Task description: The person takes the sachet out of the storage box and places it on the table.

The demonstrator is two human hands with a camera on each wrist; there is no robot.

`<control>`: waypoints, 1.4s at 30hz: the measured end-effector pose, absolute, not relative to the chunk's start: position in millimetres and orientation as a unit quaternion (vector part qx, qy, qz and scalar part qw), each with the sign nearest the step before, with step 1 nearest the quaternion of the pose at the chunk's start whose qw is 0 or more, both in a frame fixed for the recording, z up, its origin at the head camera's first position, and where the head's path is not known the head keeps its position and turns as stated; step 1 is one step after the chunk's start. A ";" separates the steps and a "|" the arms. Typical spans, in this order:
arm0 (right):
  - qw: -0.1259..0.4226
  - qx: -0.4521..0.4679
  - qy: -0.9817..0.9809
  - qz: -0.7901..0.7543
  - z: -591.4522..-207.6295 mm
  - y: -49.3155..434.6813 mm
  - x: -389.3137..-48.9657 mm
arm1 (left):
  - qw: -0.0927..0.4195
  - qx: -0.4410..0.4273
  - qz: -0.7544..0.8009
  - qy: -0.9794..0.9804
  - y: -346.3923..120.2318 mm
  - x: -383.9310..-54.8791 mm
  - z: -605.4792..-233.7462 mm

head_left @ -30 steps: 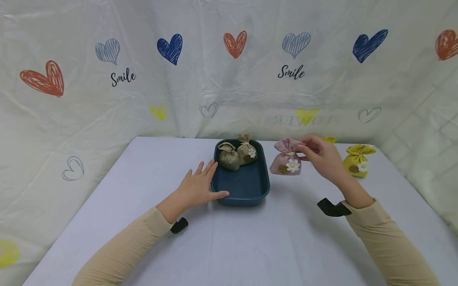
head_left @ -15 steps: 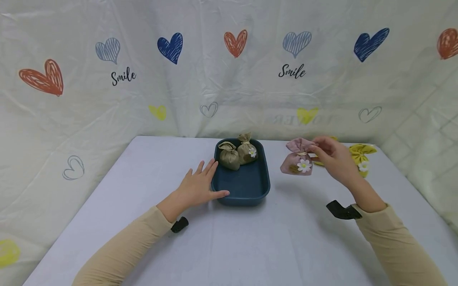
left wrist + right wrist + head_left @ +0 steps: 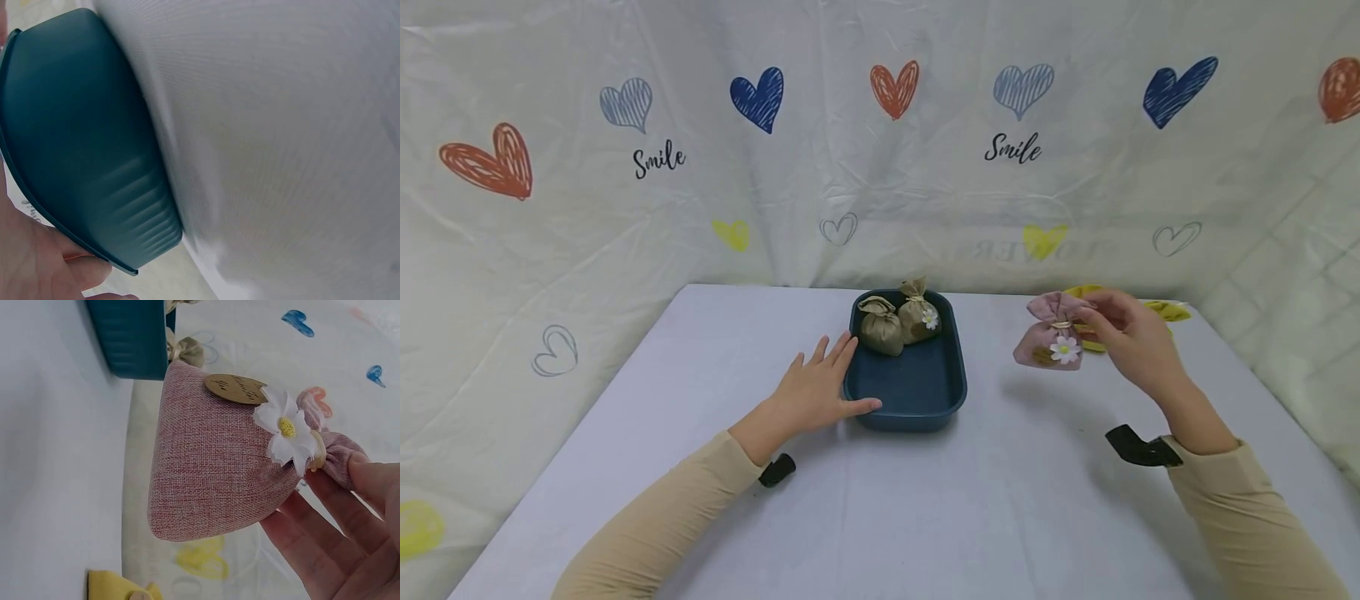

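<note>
My right hand (image 3: 1138, 337) pinches a pink drawstring pouch (image 3: 1047, 340) by its gathered neck, above the table. A white flower and a brown oval tag decorate the pouch (image 3: 212, 456), as the right wrist view shows. My left hand (image 3: 816, 392) rests with spread fingers on the left rim of a dark blue tray (image 3: 910, 408); the left wrist view shows its fingers along the rim. Inside the tray, toward the back, sit two olive-brown pouches, a plain one (image 3: 880, 329) and one with a white flower (image 3: 917, 315).
Yellow pouches lie at the back right of the white table (image 3: 880, 517); one yellow pouch (image 3: 1084, 292) is partly behind the pink one, and another yellow pouch (image 3: 1168, 312) is mostly hidden by my right hand. A heart-printed sheet (image 3: 925, 183) hangs behind the table.
My right hand has carried the pink pouch to the right, away from the tray, so it now overlaps a yellow pouch. My left hand and the tray have stayed still.
</note>
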State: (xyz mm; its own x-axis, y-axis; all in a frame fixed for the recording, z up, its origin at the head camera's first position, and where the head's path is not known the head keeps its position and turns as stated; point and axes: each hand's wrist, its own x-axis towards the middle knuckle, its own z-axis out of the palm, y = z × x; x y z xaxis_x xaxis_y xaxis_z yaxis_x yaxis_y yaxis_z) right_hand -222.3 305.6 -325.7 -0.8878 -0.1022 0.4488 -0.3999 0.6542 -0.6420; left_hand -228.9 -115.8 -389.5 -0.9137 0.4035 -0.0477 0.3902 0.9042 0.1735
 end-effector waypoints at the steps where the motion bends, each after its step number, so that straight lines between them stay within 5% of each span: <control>1: 0.195 0.138 -0.892 0.385 -326.0 307.9 -221.6 | 0.041 0.204 0.081 0.975 -115.7 -229.1 -389.6; 42: 0.195 0.043 -0.900 0.388 -328.3 372.7 -211.8 | 0.048 0.200 0.079 0.975 -114.2 -227.1 -388.5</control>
